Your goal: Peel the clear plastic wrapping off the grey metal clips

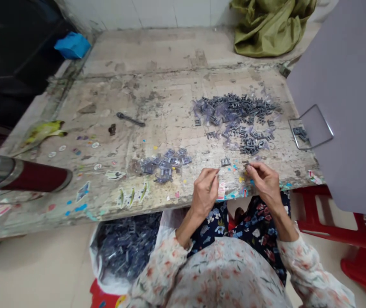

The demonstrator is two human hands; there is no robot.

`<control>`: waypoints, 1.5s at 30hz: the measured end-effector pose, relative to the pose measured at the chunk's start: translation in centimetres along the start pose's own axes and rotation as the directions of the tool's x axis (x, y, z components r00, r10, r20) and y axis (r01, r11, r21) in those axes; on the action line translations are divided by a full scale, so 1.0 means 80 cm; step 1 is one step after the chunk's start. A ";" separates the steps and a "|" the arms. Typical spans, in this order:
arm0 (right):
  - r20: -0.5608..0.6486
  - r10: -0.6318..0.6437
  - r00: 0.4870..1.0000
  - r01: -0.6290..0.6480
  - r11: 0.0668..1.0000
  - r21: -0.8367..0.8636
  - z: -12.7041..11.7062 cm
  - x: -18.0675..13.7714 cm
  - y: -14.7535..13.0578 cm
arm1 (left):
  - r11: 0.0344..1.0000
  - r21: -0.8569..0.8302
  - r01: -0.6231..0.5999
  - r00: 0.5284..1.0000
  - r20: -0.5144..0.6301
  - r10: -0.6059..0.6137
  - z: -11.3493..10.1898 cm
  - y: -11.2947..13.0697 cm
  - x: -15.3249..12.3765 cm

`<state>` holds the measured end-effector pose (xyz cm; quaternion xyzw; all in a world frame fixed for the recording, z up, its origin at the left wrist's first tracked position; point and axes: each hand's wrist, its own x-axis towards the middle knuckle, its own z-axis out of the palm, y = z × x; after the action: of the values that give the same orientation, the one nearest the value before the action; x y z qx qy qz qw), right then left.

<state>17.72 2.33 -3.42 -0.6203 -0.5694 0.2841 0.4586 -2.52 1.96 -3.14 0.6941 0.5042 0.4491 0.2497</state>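
My left hand (pixel 205 191) is closed in a pinch near the table's front edge; what its fingertips hold, if anything, is too small to make out. To its right, my right hand (pixel 265 180) pinches a small dark grey plastic part (pixel 246 162) between thumb and finger. A single comb-like grey piece (pixel 225 162) lies on the table just beyond and between both hands. Past my right hand spreads a loose pile of grey plastic pieces (pixel 234 103), mixed with clear plastic bags. Left of my left hand sits a smaller heap of bagged pieces (pixel 165 164).
The worn wooden table (pixel 106 94) carries a dark red flask (pixel 32 174), a grey stick-like tool (pixel 131 119) and a banana peel (pixel 44 129). Below its edge stands a white sack (pixel 98 261) full of bagged pieces. A grey panel (pixel 346 98) and red stool (pixel 314 209) are right.
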 end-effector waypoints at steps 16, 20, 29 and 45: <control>-0.043 0.038 0.998 -0.035 0.998 0.058 0.017 -0.036 0.013 | 0.973 0.226 -0.048 0.996 0.086 0.029 0.056 -0.020 0.081; -0.051 0.041 0.998 -0.038 0.998 0.053 0.018 -0.036 0.013 | 0.933 0.353 -0.075 0.992 0.125 0.033 0.075 -0.029 0.108; -0.059 0.022 0.998 -0.020 0.999 0.046 0.020 -0.035 0.012 | 0.932 0.360 -0.049 0.993 0.120 0.006 0.086 -0.043 0.128; 0.071 0.367 0.927 -0.322 0.686 0.652 0.032 -0.004 -0.005 | 0.919 -0.342 0.194 0.980 0.030 -0.196 0.054 -0.016 0.077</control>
<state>15.25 2.63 -4.17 -0.5254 -0.2920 0.5253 0.6023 1.20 8.61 -3.90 0.5851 0.4852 0.5048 0.4092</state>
